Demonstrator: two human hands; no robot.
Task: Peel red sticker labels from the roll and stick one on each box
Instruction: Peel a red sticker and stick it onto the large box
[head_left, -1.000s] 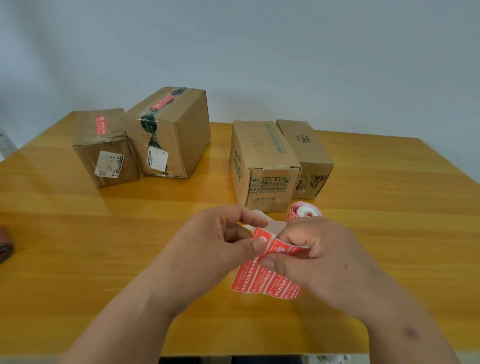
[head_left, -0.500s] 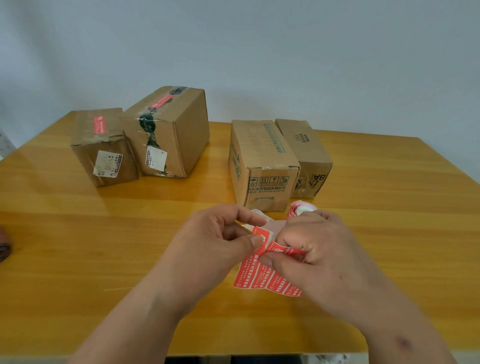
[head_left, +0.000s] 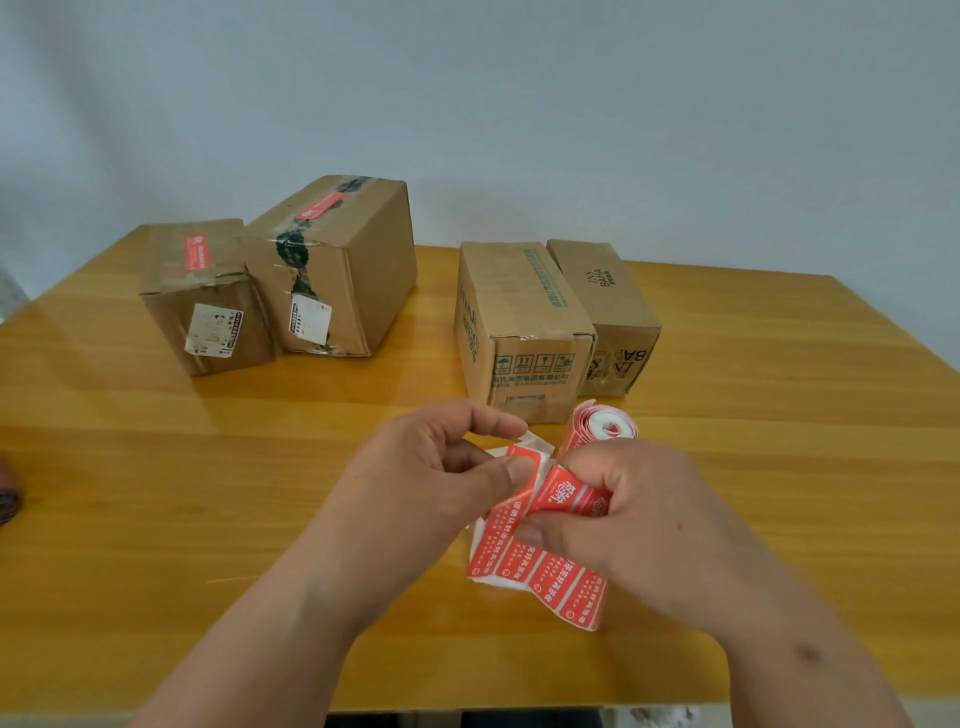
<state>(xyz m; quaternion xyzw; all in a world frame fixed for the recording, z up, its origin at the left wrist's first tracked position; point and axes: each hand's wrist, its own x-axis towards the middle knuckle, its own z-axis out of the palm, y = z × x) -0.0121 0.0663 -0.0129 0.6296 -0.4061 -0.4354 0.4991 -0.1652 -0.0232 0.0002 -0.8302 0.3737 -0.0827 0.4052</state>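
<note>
Both hands work over the front middle of the wooden table (head_left: 156, 467). My left hand (head_left: 431, 478) pinches the corner of a red sticker label (head_left: 522, 462) between thumb and forefinger. My right hand (head_left: 639, 514) grips the unrolled strip of red labels (head_left: 545, 577), which hangs down toward me. The label roll (head_left: 605, 423) sits just behind my right hand. Behind stand a small left box (head_left: 202, 296) and a taller box (head_left: 337, 265), each with a red sticker on top. The green-printed box (head_left: 519, 322) and the narrow box (head_left: 608, 306) show no red sticker.
A dark object (head_left: 8, 499) pokes in at the table's left edge. A plain pale wall rises behind the boxes. Bare tabletop stretches to the right of the narrow box and between the box pairs.
My left thumb and forefinger have lifted the label's corner further from the backing, and white backing paper now shows near the fingertips. The boxes have not moved.
</note>
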